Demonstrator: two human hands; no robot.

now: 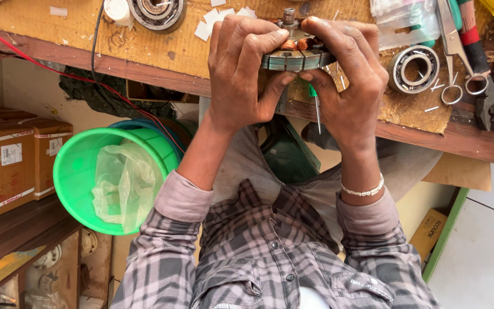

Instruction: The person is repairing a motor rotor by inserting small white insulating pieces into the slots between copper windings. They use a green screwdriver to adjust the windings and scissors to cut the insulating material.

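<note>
Worn chipboard tops the wooden bench (144, 46), whose near edge runs across the upper part of the view. Held just above that near edge, about midway along it, is a round grey metal motor stator with copper windings and a short steel shaft (296, 52). The left hand (246, 68) grips its left side, fingers (247, 35) curled over the top and thumb pressed under the rim. The right hand (347, 80) clasps the right side the same way, fingers closed over the top edge; a silver chain bracelet (363, 190) circles that wrist. A thin green-handled screwdriver (315, 106) hangs down between the palms.

On the bench to the right of the hands lies a steel ball bearing (413, 68), then steel scissors (455, 54) near the right end. A larger bearing (157, 11) sits near the far edge on the left, beside small white paper scraps (212, 23). Below the bench on the left stands a green plastic tub with a clear bag inside (78, 177), next to brown cardboard boxes (12, 160).
</note>
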